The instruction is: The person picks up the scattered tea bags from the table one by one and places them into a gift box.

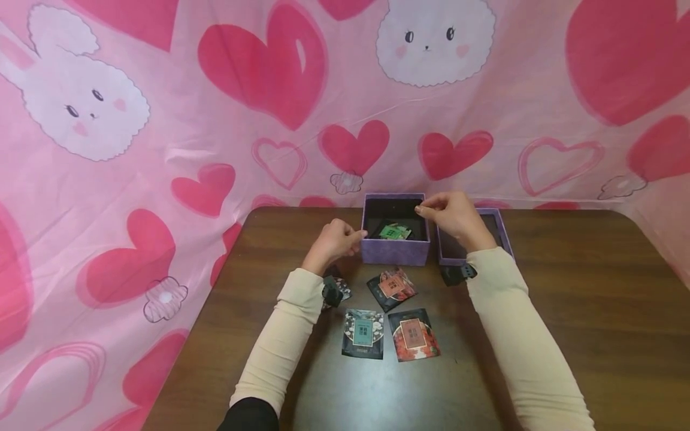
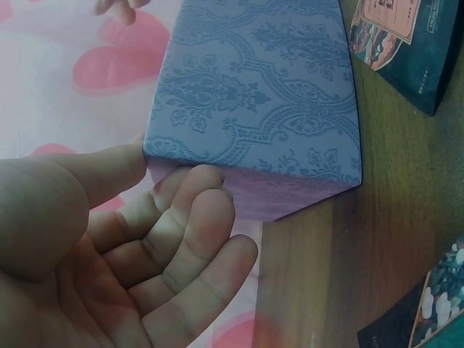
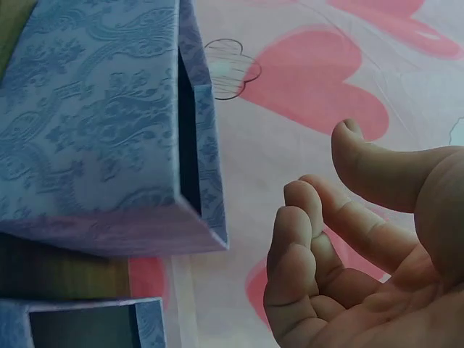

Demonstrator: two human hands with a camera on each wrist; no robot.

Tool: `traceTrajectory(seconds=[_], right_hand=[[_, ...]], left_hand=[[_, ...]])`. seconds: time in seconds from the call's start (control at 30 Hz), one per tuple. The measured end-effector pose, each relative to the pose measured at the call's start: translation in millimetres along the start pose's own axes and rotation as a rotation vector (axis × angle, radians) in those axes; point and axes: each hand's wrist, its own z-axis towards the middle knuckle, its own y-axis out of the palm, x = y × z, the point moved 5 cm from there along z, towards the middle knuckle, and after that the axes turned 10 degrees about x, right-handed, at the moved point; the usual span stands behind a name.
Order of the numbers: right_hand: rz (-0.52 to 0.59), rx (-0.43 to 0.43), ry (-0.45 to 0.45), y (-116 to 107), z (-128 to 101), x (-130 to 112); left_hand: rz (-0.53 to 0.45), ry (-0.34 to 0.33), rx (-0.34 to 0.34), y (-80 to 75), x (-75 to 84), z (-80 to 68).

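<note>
- The box [image 1: 395, 239] sits at the far middle of the counter [image 1: 566, 311], a green packet [image 1: 395, 231] lying inside it
- It looks like light, stiff card with a patterned skin, so it is best held by two opposite walls, gently
- The left hand [image 1: 335, 241] rests at its near-left corner, fingers [image 2: 190, 239] loose and straight, touching the wall
- The right hand [image 1: 455, 216] hovers over the far-right rim, fingers [image 3: 304, 239] half curled, holding nothing
- The lid [image 1: 498, 230] lies just right; three packets [image 1: 393, 317] lie nearer

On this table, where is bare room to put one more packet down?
Bare wood lies right of the lid, toward the table edge, and left of the left hand. It is crowded before the purple box, where packets lie between both sleeves.
</note>
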Motion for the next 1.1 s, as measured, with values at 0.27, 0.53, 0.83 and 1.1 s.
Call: traceTrajectory(seconds=[0.27,0.53,0.83,1.1], right_hand=[[-0.042,-0.038,-0.016,-5,-16,9],[-0.128,-0.031,-0.101,-13,-42,14],[-0.168,-0.046,-0.138,-15,-71,20],[-0.138,-0.079,-0.13,-6,-93,32]], left_hand=[[-0.007,-0.008,-0.004,1.1,0.4,-0.2],[-0.011,-0.007,-0.007,0.6,2.9,-0.8],[0.001,-0.004,-0.003,-0.8,3.9,-0.8],[-0.008,-0.019,0.002,-0.4,-0.6,-0.9]])
